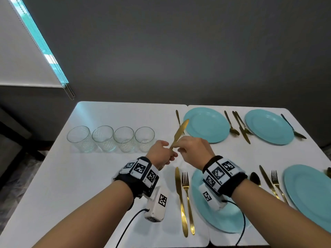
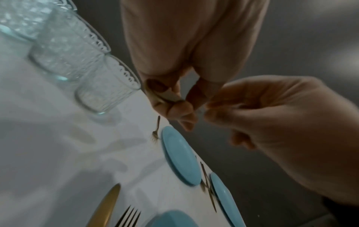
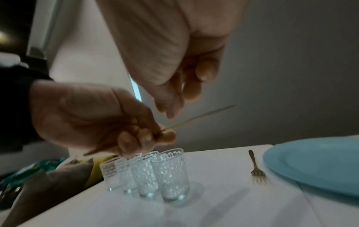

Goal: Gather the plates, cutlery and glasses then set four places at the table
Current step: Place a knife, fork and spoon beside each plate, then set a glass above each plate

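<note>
Knife: gold knife [image 1: 179,133] is held in the air above the surface [image 1: 89,176], blade up, pointing toward the far-left plate [image 1: 206,124].
Left grip: left hand [image 1: 161,154] is clenched round the handle.
Right grip: right hand [image 1: 193,149] meets the knife at mid-length; fingers curled, whether they pinch it is unclear.
Target place: that plate has only a fork [image 1: 179,120] on its left; the knife likely belongs beside it.
Doing it well: lower it flat, parallel to the fork, not touching the plate rim.
Still waiting: four glasses [image 1: 111,138] in a row.
</note>
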Tool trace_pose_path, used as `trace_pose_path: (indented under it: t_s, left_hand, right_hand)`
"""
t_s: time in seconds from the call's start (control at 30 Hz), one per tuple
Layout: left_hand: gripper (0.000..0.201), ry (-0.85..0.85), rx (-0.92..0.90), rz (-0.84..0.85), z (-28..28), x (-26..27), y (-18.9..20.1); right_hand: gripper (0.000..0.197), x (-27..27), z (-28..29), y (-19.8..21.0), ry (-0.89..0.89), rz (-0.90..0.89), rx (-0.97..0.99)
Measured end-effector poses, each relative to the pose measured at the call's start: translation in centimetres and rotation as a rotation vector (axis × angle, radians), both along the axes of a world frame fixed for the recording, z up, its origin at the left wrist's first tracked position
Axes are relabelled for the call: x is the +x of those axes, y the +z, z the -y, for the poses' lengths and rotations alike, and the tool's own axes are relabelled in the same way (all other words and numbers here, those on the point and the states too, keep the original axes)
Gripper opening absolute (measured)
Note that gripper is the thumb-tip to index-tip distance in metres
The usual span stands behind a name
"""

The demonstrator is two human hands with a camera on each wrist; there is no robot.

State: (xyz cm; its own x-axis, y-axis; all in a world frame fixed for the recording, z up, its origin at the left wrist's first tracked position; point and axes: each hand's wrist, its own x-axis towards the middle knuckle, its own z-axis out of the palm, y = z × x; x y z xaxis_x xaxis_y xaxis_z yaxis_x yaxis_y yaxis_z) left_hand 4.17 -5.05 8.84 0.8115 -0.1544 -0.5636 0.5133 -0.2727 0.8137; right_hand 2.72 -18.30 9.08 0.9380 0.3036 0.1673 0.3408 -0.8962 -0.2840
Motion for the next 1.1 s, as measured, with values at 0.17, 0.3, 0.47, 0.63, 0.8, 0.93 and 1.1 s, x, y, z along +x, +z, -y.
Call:
trace_pose_path:
  t_s: [0.17, 0.3, 0.47, 0.63, 0.8, 0.93, 1.1]
  left_hand:
    - [0.062, -0.156, 0.095, -0.014, 0.6, 2.5, 1.7]
    - [0.068, -0.261, 0.163, -0.079, 0.6, 4.5, 1.9]
    - [0.065, -0.287, 0.167, -0.086, 1.3, 6.4, 1.6]
    - [0.059, -0.132, 0.093, -0.032, 1.3, 9.0, 1.4]
    - [0.045, 0.221, 0.211, 0.22, -0.7, 12.0, 2.0]
    - [0.029, 0.266, 0.165, 0.228, -2.3, 12.9, 1.7]
    - [0.016, 0.323, 0.105, 0.227, -3.7, 13.4, 0.7]
  right_hand:
    - [0.023, 3.3, 1.1, -0.1, 0.261, 0.044, -0.115]
    - [0.024, 5.1, 2.0, -0.6, 0.372, 0.006, -0.084]
    - [0.022, 7.8, 3.0, -1.4, 0.461, 0.026, -0.115]
    - [0.009, 10.6, 3.0, -0.7, 0.351, 0.055, -0.179]
    - [0.017, 15.5, 3.4, -1.2, -0.244, -0.475, -0.001]
    - [0.033, 19.0, 1.6, -4.1, -0.37, -0.741, -0.13]
    - [0.022, 22.1, 0.1, -8.3, -0.536, -0.834, -0.018]
